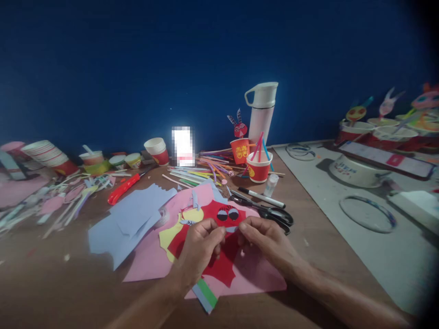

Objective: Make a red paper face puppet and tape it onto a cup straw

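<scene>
A red paper cup point(240, 153) is showing a shiny gold double-happiness sign. Colored words are running around a white ring point(358, 173), but they are looking too blurry to read. The left hand point(206, 237) and the right hand point(265, 234) are each pinching an end of a small, thin, pale blue paper strip point(232, 229). The strip is sitting just below two round, black-and-blue paper eyes point(227, 214), over curvy red paper point(224, 267). A flat pink sheet point(264, 274) is lying underneath. Wavy yellow paper point(165, 237) is peeking out on the left, near smooth blue sheets point(137, 212). Black scissors point(265, 211) and a white pen point(264, 197) with a black cap are resting just past the right hand.
</scene>
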Demonstrator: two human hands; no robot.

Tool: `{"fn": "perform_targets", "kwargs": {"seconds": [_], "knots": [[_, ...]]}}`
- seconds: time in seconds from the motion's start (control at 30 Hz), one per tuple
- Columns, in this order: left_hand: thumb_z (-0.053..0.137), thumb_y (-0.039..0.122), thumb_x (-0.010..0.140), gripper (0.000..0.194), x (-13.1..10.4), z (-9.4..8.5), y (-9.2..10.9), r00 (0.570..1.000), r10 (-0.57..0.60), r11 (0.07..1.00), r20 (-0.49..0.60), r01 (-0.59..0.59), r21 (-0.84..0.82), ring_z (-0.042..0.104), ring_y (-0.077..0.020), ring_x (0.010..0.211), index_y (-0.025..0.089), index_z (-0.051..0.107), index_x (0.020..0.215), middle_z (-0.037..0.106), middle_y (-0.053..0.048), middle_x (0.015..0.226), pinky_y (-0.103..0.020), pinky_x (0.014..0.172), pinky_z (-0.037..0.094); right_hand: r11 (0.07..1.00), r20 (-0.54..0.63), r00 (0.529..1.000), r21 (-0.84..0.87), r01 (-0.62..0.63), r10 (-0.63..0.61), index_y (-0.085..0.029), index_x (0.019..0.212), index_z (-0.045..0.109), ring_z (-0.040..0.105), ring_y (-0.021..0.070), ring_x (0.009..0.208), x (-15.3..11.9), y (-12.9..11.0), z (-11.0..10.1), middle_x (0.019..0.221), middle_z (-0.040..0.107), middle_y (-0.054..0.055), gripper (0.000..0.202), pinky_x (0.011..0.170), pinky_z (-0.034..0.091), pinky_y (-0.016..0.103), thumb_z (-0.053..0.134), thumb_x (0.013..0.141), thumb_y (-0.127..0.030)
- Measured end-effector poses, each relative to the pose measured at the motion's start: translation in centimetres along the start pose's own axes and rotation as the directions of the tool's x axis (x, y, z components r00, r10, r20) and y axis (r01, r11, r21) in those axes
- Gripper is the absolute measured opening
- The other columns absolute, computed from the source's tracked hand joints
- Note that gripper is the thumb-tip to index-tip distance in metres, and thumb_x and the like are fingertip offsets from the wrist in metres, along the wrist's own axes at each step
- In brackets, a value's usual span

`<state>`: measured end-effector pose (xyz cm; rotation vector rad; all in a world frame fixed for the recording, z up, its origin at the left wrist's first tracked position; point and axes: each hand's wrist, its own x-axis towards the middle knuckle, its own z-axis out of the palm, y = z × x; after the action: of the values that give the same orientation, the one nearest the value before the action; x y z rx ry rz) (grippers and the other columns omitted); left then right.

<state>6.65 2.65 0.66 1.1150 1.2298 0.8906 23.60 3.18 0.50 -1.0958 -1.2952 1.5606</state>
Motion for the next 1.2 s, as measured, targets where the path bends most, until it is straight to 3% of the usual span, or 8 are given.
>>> {"fn": "perform_targets", "kwargs": {"seconds": [0.3, 0.5, 0.7, 0.8, 1.0, 1.2], "knots": [[0.053, 0.032, 0.081, 0.024, 0.0, -0.1, 0.2, 0.999, -0.018, 1.0, 0.032, 0.018, -0.011, 0.042, -0.0061, 0.04, 0.015, 0.052, 0.065, 0.049, 0.004, 0.047, -0.018, 0.041, 0.032, 0.998, -0.029, 0.999, -0.053, 0.026, -0.028, -0.016, 0.06, 0.055, 0.051, 0.0093, 0.047, 0.1, 0.1, -0.1, 0.056, 0.057, -0.002, 0.028, 0.049, 0.041, 0.021, 0.057, 0.078, -0.038], [0.054, 0.034, 0.081, 0.02, 0.4, -0.8, 0.4, 0.999, 0.047, 0.995, -0.011, -0.048, -0.092, 0.043, -0.0057, 0.042, 0.016, 0.054, 0.072, 0.055, 0.002, 0.062, -0.018, 0.04, 0.034, 0.999, -0.045, 0.998, -0.031, 0.032, -0.033, -0.016, 0.061, 0.054, 0.049, 0.0091, 0.046, 0.5, 0.2, -0.1, 0.055, 0.056, -0.002, 0.029, 0.048, 0.039, 0.021, 0.056, 0.078, -0.039], [0.053, 0.037, 0.081, 0.022, 0.6, -1.1, 0.4, 0.995, 0.098, 0.994, -0.028, -0.099, -0.043, 0.042, -0.0055, 0.041, 0.016, 0.056, 0.074, 0.053, 0.003, 0.059, -0.016, 0.036, 0.028, 0.996, -0.057, 0.997, -0.07, 0.049, -0.053, -0.016, 0.059, 0.051, 0.046, 0.0086, 0.046, 0.8, 0.4, 0.0, 0.053, 0.053, -0.002, 0.032, 0.047, 0.037, 0.02, 0.055, 0.079, -0.042], [0.053, 0.035, 0.082, 0.022, 0.7, -1.4, 0.8, 0.986, 0.155, 0.987, -0.067, -0.157, -0.028, 0.043, -0.0052, 0.042, 0.015, 0.056, 0.073, 0.054, 0.002, 0.06, -0.017, 0.04, 0.032, 0.991, -0.054, 0.996, -0.121, 0.059, -0.066, -0.017, 0.06, 0.049, 0.046, 0.0088, 0.046, 1.0, 0.4, 0.0, 0.052, 0.051, -0.003, 0.033, 0.046, 0.037, 0.02, 0.051, 0.079, -0.044], [0.055, 0.032, 0.081, 0.021, 0.0, -3.4, 4.1, 0.929, 0.314, 0.94, -0.195, -0.334, -0.077, 0.045, -0.0049, 0.045, 0.014, 0.058, 0.07, 0.056, 0.001, 0.063, -0.019, 0.047, 0.038, 0.958, 0.003, 0.999, -0.283, 0.042, -0.043, -0.018, 0.058, 0.046, 0.047, 0.0098, 0.044, 1.3, 0.4, -0.5, 0.048, 0.052, -0.002, 0.03, 0.045, 0.037, 0.02, 0.047, 0.08, -0.039], [0.058, 0.028, 0.081, 0.013, -3.9, -4.8, 9.7, 0.852, 0.49, 0.855, -0.183, -0.511, -0.093, 0.048, -0.0079, 0.051, 0.017, 0.064, 0.077, 0.058, 0.0, 0.064, -0.02, 0.048, 0.04, 0.842, 0.005, 1.0, -0.54, -0.007, 0.012, -0.016, 0.053, 0.052, 0.047, 0.0092, 0.043, 1.1, 0.5, -1.4, 0.049, 0.056, 0.0, 0.024, 0.04, 0.028, 0.019, 0.05, 0.076, -0.023]]}}
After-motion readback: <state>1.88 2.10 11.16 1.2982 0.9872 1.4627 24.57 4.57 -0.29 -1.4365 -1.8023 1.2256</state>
